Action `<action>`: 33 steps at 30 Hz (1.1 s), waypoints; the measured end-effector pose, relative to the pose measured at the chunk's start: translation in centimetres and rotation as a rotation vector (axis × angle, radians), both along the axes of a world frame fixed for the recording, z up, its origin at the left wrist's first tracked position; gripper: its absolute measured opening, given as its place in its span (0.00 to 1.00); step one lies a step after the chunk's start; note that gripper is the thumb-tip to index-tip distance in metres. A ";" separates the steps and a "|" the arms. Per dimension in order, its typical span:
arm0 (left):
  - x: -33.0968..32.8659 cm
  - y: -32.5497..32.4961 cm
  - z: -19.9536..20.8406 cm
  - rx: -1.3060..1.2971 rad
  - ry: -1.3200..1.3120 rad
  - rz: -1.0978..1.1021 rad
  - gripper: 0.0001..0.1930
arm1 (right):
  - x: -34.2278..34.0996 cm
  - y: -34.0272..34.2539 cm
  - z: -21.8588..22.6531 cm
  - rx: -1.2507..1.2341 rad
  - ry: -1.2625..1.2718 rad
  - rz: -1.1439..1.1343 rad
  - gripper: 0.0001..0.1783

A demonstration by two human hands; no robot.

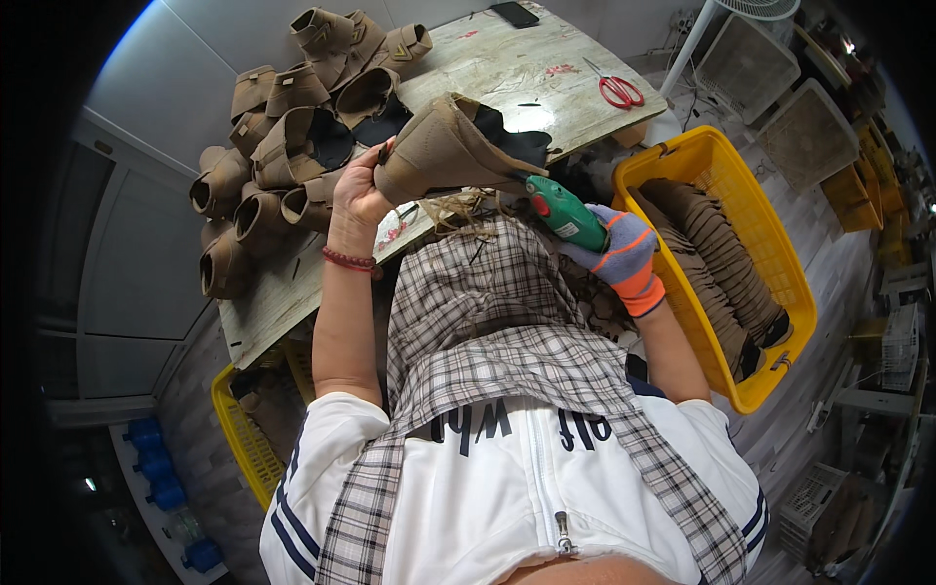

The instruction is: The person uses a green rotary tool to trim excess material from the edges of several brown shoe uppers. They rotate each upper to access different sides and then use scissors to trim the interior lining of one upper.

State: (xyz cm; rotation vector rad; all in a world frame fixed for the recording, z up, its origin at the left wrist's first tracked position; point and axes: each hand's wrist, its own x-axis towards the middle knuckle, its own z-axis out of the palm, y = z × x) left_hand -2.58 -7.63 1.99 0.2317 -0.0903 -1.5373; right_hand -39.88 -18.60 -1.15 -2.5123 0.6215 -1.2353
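Observation:
My bare left hand (363,192) grips a brown shoe upper (439,146) by one end, holding it up over the table's near edge. Black lining flaps out of the upper's open side. In my right hand (624,252), which wears a grey and orange glove, is a green handheld power tool (567,216) with a red button. The tool's dark tip meets the lower right edge of the upper; exactly what it touches there is too small to tell. Brown trimmings (466,213) lie on the checked apron (478,283) over my lap.
Several brown shoe uppers (283,146) are piled on the worn table (468,63). Red-handled scissors (619,90) and a phone (514,14) lie farther back. At right stands a yellow basket (795,292) of stacked uppers; another yellow basket (229,419) stands at lower left.

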 end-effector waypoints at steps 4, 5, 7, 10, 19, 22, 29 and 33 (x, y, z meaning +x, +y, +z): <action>-0.5 0.0 -0.5 -0.043 -0.051 0.062 0.15 | 0.9 0.7 0.6 0.040 -0.062 0.032 0.31; -0.9 0.0 -0.4 -0.072 -0.056 0.061 0.15 | 1.3 0.8 0.8 0.027 -0.101 0.040 0.31; -1.9 0.1 0.2 -0.104 -0.069 0.078 0.15 | 1.8 1.1 0.8 0.059 -0.148 0.051 0.32; -3.3 0.4 1.0 -0.025 -0.212 0.178 0.17 | 2.4 1.7 0.6 0.205 -0.177 0.072 0.32; -5.2 0.8 0.8 -0.042 -0.465 0.331 0.23 | 4.1 3.3 1.4 0.543 -0.318 0.153 0.33; -5.1 1.1 1.1 -0.186 -0.416 0.283 0.23 | 3.0 2.3 0.1 0.463 -0.225 0.047 0.32; -3.3 1.0 -0.2 -0.139 -0.238 0.207 0.21 | 1.7 1.5 1.1 0.093 -0.066 -0.007 0.29; -3.5 0.8 -0.8 -0.117 -0.233 0.217 0.20 | 1.9 1.2 1.4 0.044 -0.087 0.022 0.29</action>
